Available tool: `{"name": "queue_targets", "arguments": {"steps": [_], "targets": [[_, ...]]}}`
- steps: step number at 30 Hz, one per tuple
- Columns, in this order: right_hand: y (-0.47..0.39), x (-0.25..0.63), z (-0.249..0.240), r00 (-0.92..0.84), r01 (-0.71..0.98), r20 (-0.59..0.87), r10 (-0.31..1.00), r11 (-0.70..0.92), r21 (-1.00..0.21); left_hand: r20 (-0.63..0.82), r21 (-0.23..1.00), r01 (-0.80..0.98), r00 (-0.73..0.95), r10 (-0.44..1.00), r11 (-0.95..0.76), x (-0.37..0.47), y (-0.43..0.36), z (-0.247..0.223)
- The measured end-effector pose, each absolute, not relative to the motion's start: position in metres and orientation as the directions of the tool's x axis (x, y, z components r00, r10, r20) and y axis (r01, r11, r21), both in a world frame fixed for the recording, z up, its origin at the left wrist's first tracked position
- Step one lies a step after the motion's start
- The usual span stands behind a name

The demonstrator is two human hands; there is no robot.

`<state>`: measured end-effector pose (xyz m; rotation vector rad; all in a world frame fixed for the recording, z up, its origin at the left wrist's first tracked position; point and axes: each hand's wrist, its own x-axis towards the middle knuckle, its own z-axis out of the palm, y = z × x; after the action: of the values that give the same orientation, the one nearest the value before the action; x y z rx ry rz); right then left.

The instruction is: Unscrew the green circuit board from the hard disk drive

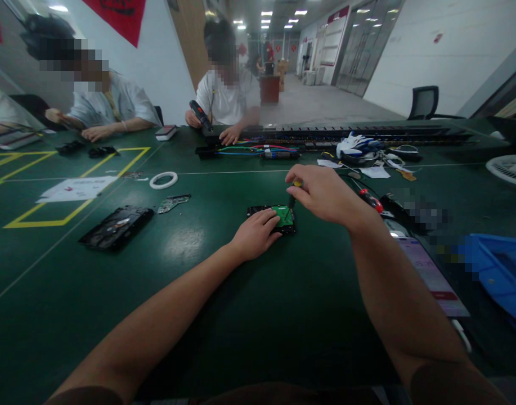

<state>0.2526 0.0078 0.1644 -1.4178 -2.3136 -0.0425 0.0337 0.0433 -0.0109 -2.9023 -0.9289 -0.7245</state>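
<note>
A hard drive (288, 226) with a black body and a green face lies flat on the green table. My left hand (254, 235) steadies it from the left, fingers over its top and thumb along the near edge, covering part of it. In my right hand (312, 188) is a screwdriver (291, 201), pinched at its handle with the yellow end up. It stands nearly upright, and its shaft points down at the green face. Whether its tip sits in a screw is too small to tell.
Left are a black drive casing (116, 226), a circuit board (173, 203) and a tape roll (164, 180). Right are a red-handled tool (371, 200), a phone-like screen (430, 273) and a blue bin (500, 270). Gloves (357, 147) lie beyond. Across the table, a co-worker holds a power screwdriver (201, 115).
</note>
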Motion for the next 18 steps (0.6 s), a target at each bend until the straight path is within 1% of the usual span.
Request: {"name": "queue_targets", "arguments": {"steps": [4, 8, 13, 18], "targets": [[0.0067, 0.2520, 0.1651, -0.382, 0.865, 0.348, 0.856, 0.463, -0.190, 0.425, 0.134, 0.550, 0.720, 0.549, -0.824, 0.0337, 0.0428, -0.0097], [0.0056, 0.2521, 0.1662, -0.424, 0.852, 0.319, 0.848, 0.493, -0.177, 0.430, 0.134, 0.546, 0.720, 0.545, -0.827, 0.0337, 0.0426, -0.0092], [0.0074, 0.2533, 0.1649, -0.451, 0.825, 0.306, 0.838, 0.523, -0.215, 0.443, 0.131, 0.540, 0.718, 0.537, -0.831, 0.0338, 0.0440, -0.0120], [0.0071, 0.2535, 0.1639, -0.453, 0.819, 0.310, 0.836, 0.527, -0.226, 0.438, 0.119, 0.545, 0.722, 0.536, -0.830, 0.0335, 0.0445, -0.0126]]}}
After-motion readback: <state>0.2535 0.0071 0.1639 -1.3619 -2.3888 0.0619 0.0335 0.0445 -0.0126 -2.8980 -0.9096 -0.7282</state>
